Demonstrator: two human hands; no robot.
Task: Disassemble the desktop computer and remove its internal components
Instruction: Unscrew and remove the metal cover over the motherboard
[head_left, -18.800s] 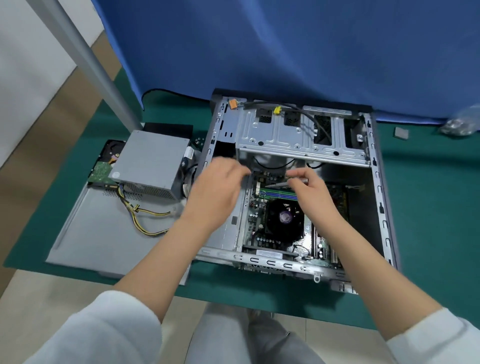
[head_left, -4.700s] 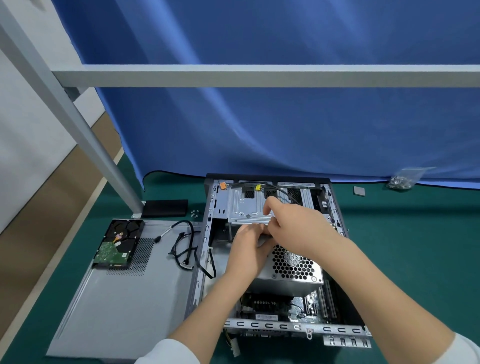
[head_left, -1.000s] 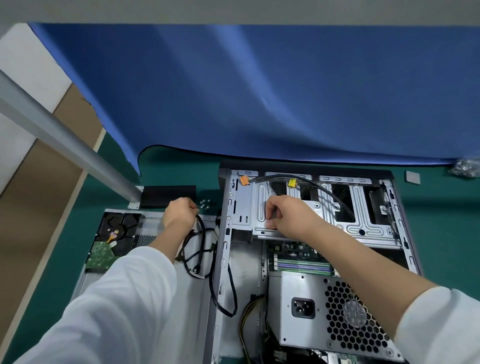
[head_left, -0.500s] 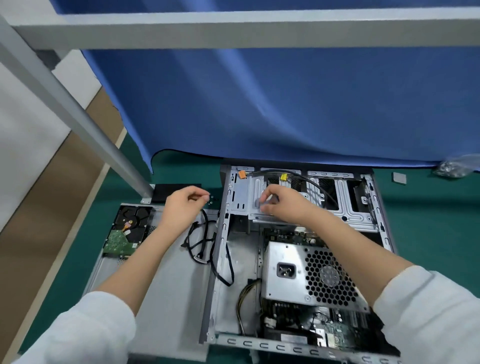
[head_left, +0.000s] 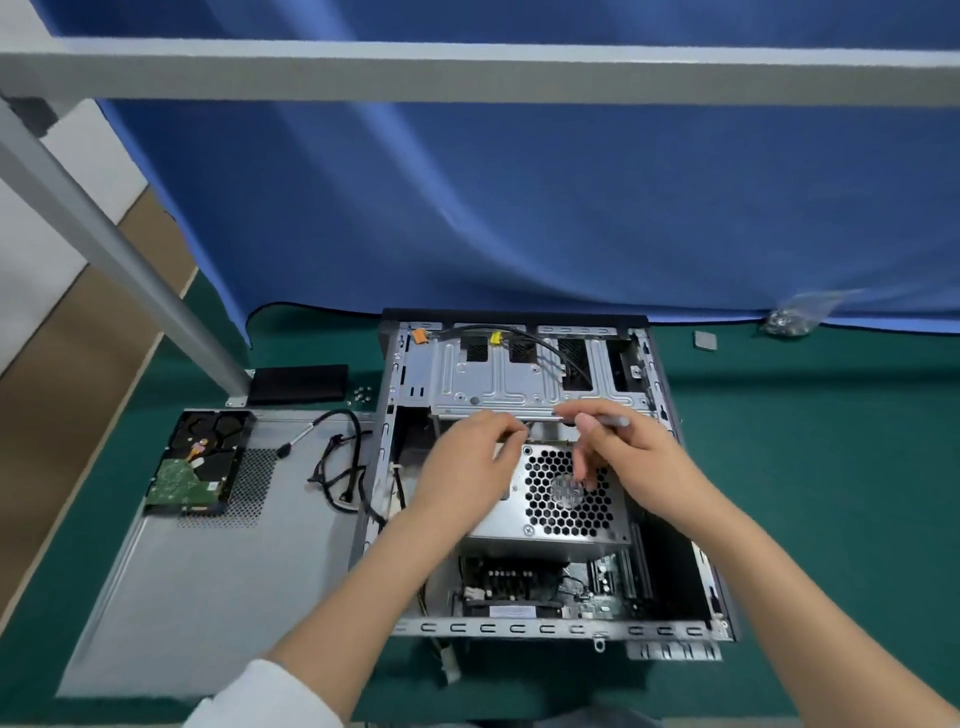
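Lying open on the green mat (head_left: 831, 467), the computer case (head_left: 670, 631) held the power supply (head_left: 561, 499) mid-case, w/ both hands over its far edge. Left hand (head_left: 467, 462) had fingers curled at that edge; what it held, can't tell. Right hand (head_left: 628, 457) pinched a thin grey tool (head_left: 610, 421), other fingers loose. Left of the case: side panel (head_left: 208, 582) w/ hard drive (head_left: 200, 462), loose cables (head_left: 337, 467), screws (head_left: 359, 395). Right, well apart: screw bag (head_left: 787, 319).
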